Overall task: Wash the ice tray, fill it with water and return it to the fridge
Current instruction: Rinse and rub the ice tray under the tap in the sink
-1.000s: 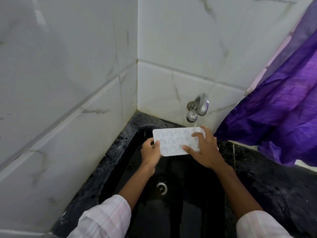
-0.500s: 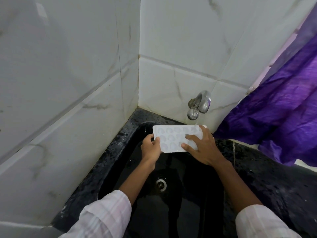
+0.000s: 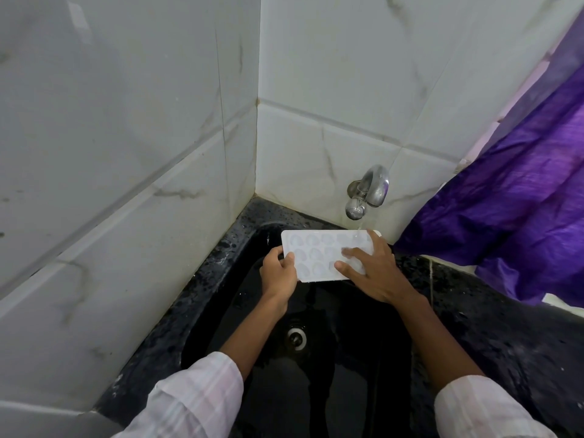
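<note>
The white ice tray (image 3: 319,254) was held level over the far end of the black sink (image 3: 218,267), its right corner just under the steel tap (image 3: 368,192), where a thin stream of water (image 3: 360,225) ran onto it. The left hand (image 3: 279,275) gripped the tray's left short end, thumb on top and fingers curled beneath. The right hand (image 3: 376,273) lay flat on the right part of the tray, its fingers straight and slightly spread across the cups, somewhat blurred.

Pale pink-white plaid sleeves (image 3: 196,396), cuffs at mid-forearm.
</note>
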